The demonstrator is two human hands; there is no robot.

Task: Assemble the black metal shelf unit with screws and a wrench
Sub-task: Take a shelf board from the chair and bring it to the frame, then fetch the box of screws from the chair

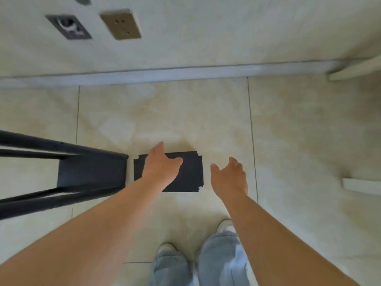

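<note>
A flat black metal shelf panel (pixel 189 172) with notched corners lies on the tiled floor in front of me. My left hand (pixel 160 165) hovers over its left half, fingers straight and empty. My right hand (pixel 229 176) is just off the panel's right edge, palm turned inward, fingers relaxed and empty. To the left lies the partly built black shelf frame (pixel 90 172), its long legs running out of the left edge of the view. No screws or wrench are in sight.
The wall's skirting board (pixel 165 76) runs across behind the panel, with two wall sockets (pixel 120 24) above it. White furniture edges (pixel 360 185) jut in at the right. My feet and jeans (pixel 222 254) are directly below the hands.
</note>
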